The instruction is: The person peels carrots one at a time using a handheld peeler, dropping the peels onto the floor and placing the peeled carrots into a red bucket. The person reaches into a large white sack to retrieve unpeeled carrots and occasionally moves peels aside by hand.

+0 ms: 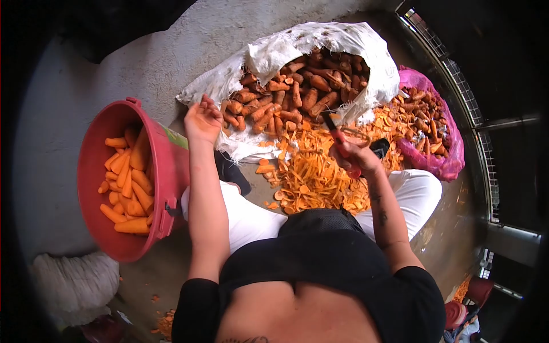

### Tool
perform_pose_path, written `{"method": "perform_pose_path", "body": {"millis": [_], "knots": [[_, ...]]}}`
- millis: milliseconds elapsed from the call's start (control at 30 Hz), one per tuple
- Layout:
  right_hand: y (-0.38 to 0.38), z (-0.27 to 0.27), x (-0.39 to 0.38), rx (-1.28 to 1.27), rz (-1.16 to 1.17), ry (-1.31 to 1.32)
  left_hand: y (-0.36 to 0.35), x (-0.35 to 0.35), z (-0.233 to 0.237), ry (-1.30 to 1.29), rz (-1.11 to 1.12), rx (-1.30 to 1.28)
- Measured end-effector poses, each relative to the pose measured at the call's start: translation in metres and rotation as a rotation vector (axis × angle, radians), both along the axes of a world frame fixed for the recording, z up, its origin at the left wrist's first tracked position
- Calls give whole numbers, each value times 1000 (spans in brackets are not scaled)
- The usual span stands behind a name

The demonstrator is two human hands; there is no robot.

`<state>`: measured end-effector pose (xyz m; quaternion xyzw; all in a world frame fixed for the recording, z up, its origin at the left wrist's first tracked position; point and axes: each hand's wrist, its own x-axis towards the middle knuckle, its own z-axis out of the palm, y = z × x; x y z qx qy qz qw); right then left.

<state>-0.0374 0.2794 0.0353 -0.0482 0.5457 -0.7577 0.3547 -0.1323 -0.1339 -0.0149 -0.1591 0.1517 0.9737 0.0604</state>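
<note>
My left hand (pixel 204 121) is raised between the red bucket (pixel 163 214) and the white sack (pixel 320 35). Its palm faces up and its fingers are loosely curled and apart, with nothing seen in them. My right hand (pixel 359 159) is wrapped round a red-handled peeler (pixel 338 137), whose dark head points away from me over a heap of carrot peelings (pixel 320 177). The details of that head are too small to make out. Unpeeled carrots (pixel 309 86) spill from the torn mouth of the sack. Peeled carrots (pixel 134 194) lie inside the bucket.
A pink sack (pixel 454 154) of carrots and scraps lies at the right, touching the peelings. Behind it runs a metal-framed mesh (pixel 460 77). A whitish sack (pixel 74 283) sits at the lower left. My legs in white trousers (pixel 414 197) flank the heap.
</note>
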Motion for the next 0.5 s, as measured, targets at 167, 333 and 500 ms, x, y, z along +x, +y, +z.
{"method": "perform_pose_path", "body": {"millis": [167, 333, 500], "knots": [[16, -150, -9, 1381, 737, 331, 29, -1, 25, -66, -46, -269], [-4, -184, -24, 1490, 576, 312, 29, -9, 28, -131, -47, -425], [-34, -218, -96, 1533, 178, 412, 36, -10, 36, -175, -69, -459]]}}
